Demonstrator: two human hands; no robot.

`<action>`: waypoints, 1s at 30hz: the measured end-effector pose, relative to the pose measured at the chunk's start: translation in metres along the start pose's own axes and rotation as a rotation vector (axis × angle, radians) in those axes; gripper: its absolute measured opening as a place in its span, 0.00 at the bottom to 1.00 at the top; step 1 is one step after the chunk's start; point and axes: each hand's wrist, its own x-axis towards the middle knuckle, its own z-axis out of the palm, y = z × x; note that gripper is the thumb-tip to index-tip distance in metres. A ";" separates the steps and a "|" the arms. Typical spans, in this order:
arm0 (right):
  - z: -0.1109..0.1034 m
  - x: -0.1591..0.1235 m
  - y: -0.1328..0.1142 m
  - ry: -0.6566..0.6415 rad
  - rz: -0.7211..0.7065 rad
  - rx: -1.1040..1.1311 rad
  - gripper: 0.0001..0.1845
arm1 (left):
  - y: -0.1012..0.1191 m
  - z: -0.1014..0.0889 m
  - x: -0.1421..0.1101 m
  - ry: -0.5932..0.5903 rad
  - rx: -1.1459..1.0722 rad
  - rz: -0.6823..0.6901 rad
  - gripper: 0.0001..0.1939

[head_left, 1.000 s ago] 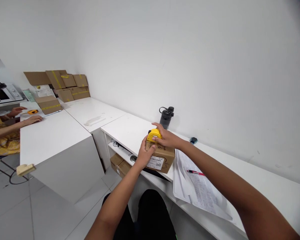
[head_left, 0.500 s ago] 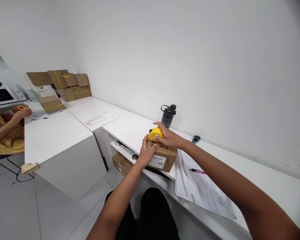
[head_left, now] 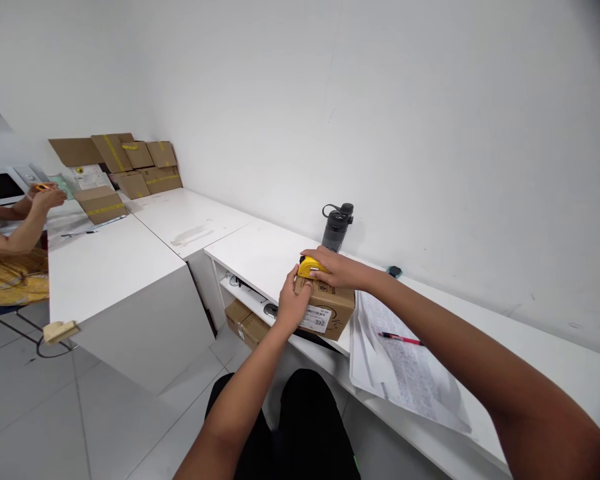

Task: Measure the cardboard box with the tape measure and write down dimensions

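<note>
Tape measure at the left end of a box, both hands on the job

We have a yellow tape measure at the left end of the cardboard box's top, by the near edge of the white counter.

Right hand: fingers curled over the tape measure's case from the far right, thumb on its near side; closed around it, as we read it. Left hand: fingers partly bent at the box's left end, thumb up on the box, index fingertip right by the tape measure. Part of those fingers is hidden, so we can't tell if they pinch anything or just steady the box.

Handling, our guess: the tape measure is compact, hard, fairly light, a bit slick; best taken around the case, palm over the back, thumb on the flat side. Its blade would be springy and thin-edged, but we can't make one out. Box looks stiff but dentable; weight depends on contents, which we can't see. Take it by opposite ends, pressing gently on the faces.

Around: papers with a red-and-black pen just right of the box, dark bottle on the far side by the wall. Far left, another person's hands at the other table.
</note>
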 end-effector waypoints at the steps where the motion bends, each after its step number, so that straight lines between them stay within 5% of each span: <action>1: 0.000 -0.001 0.001 -0.009 0.014 0.002 0.28 | 0.001 -0.001 0.001 -0.007 0.036 0.002 0.28; 10: 0.001 -0.002 0.009 0.007 0.038 0.017 0.28 | 0.012 -0.011 0.001 -0.058 0.324 0.137 0.26; 19: -0.013 -0.016 -0.005 -0.026 0.093 -0.053 0.27 | 0.039 -0.017 0.003 -0.129 0.896 0.137 0.23; 30: -0.044 -0.109 0.010 -0.030 0.344 -0.055 0.26 | 0.052 -0.022 0.020 -0.296 1.118 0.262 0.24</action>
